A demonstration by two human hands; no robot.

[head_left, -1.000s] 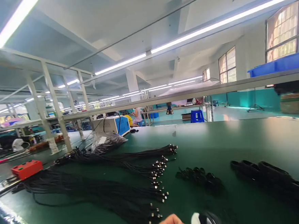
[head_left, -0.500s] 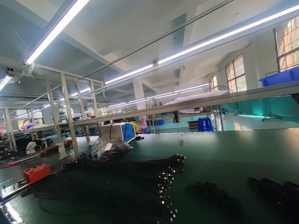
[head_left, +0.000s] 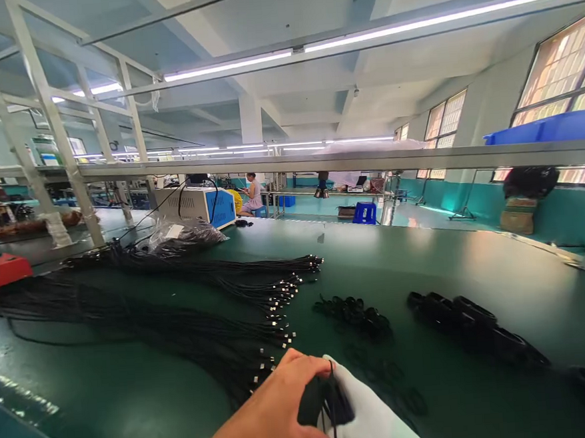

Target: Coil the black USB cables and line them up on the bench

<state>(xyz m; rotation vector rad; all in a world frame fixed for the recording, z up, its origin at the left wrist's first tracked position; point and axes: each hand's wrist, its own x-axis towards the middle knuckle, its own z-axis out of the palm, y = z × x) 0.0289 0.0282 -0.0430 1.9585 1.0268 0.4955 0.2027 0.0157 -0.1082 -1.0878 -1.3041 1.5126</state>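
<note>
near middle: our left hand (head_left: 278,403) holds a black cord (head_left: 333,396) at forefinger and thumb, just beside our white-gloved right hand (head_left: 373,410), whose grip we cannot tell. left, black cables (head_left: 164,321) fan across the green table (head_left: 365,254); right of them, black coils (head_left: 357,318) lie in a row.

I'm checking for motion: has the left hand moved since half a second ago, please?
Yes: from out of view, the left hand has come up beside the nearest cable ends.

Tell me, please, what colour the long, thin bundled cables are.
The long, thin bundled cables are black; the head view shows them best.
</note>
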